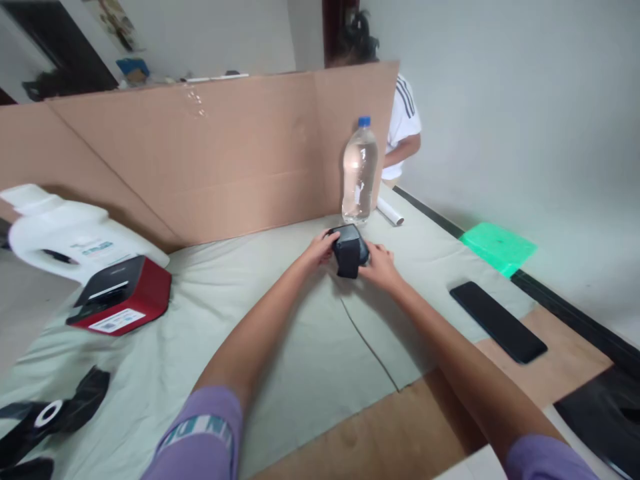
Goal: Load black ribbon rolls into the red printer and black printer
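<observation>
Both hands hold a small dark object (349,252) with a grey top and a black band-like front, low over the cloth in the middle of the table. Its kind I cannot make out. My left hand (320,248) grips its left side, thumb on the upper edge. On the opposite side, my right hand (381,268) has its fingers pressed against it. Just behind stands a clear bottle (359,173) with a blue cap, upright. A thin dark line, perhaps a cord (367,343), runs over the cloth toward the front edge.
A cardboard panel (240,160) stands across the back; a person (404,130) is behind it. At left are a white jug (95,233) and a red-and-black device (125,293). A dark phone-like slab (497,320) lies right, a green packet (497,247) beyond it.
</observation>
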{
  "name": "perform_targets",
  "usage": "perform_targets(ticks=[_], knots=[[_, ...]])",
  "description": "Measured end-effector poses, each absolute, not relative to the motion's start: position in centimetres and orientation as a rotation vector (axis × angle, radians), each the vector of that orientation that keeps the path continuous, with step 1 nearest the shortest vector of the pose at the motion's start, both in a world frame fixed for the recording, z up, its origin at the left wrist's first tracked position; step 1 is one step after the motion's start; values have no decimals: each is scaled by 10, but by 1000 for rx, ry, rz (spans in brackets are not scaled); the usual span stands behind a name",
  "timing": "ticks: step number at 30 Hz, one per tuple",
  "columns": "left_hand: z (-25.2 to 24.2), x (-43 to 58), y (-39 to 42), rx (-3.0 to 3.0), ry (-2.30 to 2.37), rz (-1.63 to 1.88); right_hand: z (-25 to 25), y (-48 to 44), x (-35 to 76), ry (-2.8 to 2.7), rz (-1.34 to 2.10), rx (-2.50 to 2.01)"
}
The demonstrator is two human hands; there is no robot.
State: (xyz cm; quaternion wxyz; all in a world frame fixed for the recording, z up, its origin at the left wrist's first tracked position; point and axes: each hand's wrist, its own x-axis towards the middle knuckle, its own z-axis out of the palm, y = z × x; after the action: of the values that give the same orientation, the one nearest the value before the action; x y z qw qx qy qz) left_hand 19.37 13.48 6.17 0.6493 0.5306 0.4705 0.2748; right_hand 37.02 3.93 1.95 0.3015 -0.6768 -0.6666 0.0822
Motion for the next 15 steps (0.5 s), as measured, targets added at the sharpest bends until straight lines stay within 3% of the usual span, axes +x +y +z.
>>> perform_targets(ticks=[6, 15], knots=[[56, 300, 158, 1304, 1070, 606, 15, 54, 461, -1670, 187, -1989], [38, 330, 174, 1427, 1167, 611, 11, 78, 494, -1846, 184, -2023]])
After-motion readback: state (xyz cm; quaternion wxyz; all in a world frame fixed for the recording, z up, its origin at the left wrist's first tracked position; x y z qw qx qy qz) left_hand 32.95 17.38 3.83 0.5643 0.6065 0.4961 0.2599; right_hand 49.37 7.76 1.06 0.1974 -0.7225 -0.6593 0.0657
